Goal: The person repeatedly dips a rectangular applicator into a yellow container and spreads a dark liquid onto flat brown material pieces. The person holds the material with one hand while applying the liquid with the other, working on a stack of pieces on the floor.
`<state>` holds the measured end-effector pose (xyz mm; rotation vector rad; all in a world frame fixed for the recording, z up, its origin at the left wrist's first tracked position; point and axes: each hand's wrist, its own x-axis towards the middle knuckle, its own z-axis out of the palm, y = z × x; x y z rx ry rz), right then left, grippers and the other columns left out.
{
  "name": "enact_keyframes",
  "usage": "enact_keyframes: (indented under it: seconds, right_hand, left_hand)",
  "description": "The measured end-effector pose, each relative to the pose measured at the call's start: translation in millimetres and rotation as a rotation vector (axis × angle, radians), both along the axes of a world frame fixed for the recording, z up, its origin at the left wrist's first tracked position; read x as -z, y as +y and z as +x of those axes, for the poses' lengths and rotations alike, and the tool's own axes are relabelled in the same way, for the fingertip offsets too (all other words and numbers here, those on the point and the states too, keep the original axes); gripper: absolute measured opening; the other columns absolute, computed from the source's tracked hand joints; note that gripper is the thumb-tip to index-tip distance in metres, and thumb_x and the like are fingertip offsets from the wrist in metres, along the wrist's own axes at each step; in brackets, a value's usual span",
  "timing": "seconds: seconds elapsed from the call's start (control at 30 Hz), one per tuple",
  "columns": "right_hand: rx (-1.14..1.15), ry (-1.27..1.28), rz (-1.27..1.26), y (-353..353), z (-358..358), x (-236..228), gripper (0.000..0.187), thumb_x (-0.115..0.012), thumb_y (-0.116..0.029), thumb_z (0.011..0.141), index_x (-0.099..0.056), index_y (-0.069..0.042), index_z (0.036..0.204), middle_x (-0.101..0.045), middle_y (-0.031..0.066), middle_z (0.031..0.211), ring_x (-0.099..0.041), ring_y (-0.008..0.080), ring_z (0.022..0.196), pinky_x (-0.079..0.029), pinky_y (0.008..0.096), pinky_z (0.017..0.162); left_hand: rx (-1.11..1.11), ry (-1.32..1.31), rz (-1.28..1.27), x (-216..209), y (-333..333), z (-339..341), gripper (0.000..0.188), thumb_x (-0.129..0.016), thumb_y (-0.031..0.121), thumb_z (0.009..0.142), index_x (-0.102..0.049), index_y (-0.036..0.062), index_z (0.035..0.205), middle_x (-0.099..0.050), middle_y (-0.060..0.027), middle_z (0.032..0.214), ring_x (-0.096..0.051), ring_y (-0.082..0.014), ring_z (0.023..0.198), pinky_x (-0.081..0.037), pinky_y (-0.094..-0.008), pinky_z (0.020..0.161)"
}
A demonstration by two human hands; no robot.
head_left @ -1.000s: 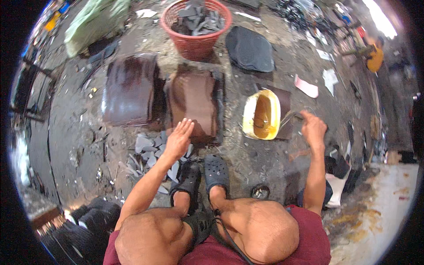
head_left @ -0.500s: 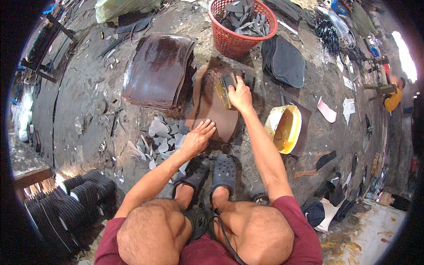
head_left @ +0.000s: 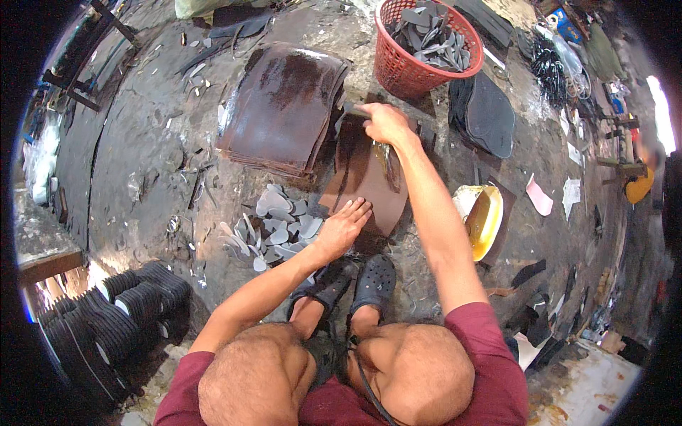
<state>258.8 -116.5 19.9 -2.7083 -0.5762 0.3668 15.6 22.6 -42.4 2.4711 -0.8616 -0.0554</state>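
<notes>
On the ground in front of my feet lies a brown sheet [head_left: 383,195], with other dark pieces beneath it. My left hand [head_left: 346,224] rests flat on its near left edge, fingers stretched out. Toward the sheet's far end, my right hand [head_left: 387,124] grips a glue brush [head_left: 354,109], most of which is hidden behind the hand and wrist. Wet yellowish glue shines on the sheet beside that wrist. A white tub [head_left: 463,201] holding amber glue stands to the right.
Dark brown sheets [head_left: 280,106] are stacked at far left. Grey cut pieces [head_left: 273,220] lie heaped left of my left hand. A red basket [head_left: 398,71] holds similar pieces. Black sole-shaped sheets [head_left: 486,117] are piled at right, and black soles [head_left: 99,326] stand in rows at lower left.
My right hand has moved with the brush toward the far left part of the sheet. My left hand still presses the near edge. The whole view has shifted slightly.
</notes>
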Motion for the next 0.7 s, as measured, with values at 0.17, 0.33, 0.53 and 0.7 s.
enact_keyframes:
  seconds: [0.17,0.33,0.53,0.7]
  right_hand:
    - [-0.648,0.214,-0.158,44.4,-84.4,-11.2,0.050,-0.064,-0.014,0.070,-0.075,-0.032,0.115,-0.074,0.0119,0.107,-0.070,0.0360,0.096,-0.057,0.0450,0.085]
    - [-0.125,-0.017,-0.073,11.8,-49.1,-25.1,0.043,-0.066,-0.020,0.082,-0.071,-0.035,0.121,-0.073,0.0113,0.115,-0.071,0.0322,0.102,-0.056,0.0469,0.087]
    - [-0.083,0.029,-0.069,-30.2,-20.1,11.0,0.042,-0.064,-0.020,0.088,-0.067,-0.027,0.129,-0.073,0.0135,0.113,-0.070,0.0341,0.105,-0.056,0.0487,0.088]
    - [-0.214,0.004,-0.150,-0.6,-111.1,0.5,0.038,-0.063,-0.018,0.086,-0.067,-0.022,0.124,-0.075,0.0151,0.096,-0.073,0.0372,0.089,-0.058,0.0510,0.073]
  left_hand:
    - [-0.055,0.030,-0.003,-1.7,1.0,-8.1,0.054,-0.058,0.004,0.081,-0.055,-0.0017,0.135,-0.049,-0.0157,0.150,-0.041,-0.0328,0.144,-0.035,-0.0460,0.119]
    - [-0.076,-0.044,0.061,4.5,-2.9,13.8,0.056,-0.058,0.004,0.080,-0.053,-0.0030,0.135,-0.049,-0.0159,0.150,-0.041,-0.0333,0.143,-0.035,-0.0452,0.119]
    - [-0.014,-0.071,0.098,-2.6,-9.6,17.2,0.061,-0.060,0.006,0.080,-0.049,-0.0020,0.140,-0.046,-0.0169,0.152,-0.039,-0.0324,0.145,-0.032,-0.0449,0.121]
    - [0.053,0.004,-0.040,-11.5,-26.0,-27.1,0.060,-0.061,0.011,0.081,-0.052,-0.0010,0.139,-0.048,-0.0178,0.150,-0.043,-0.0320,0.142,-0.036,-0.0431,0.119]
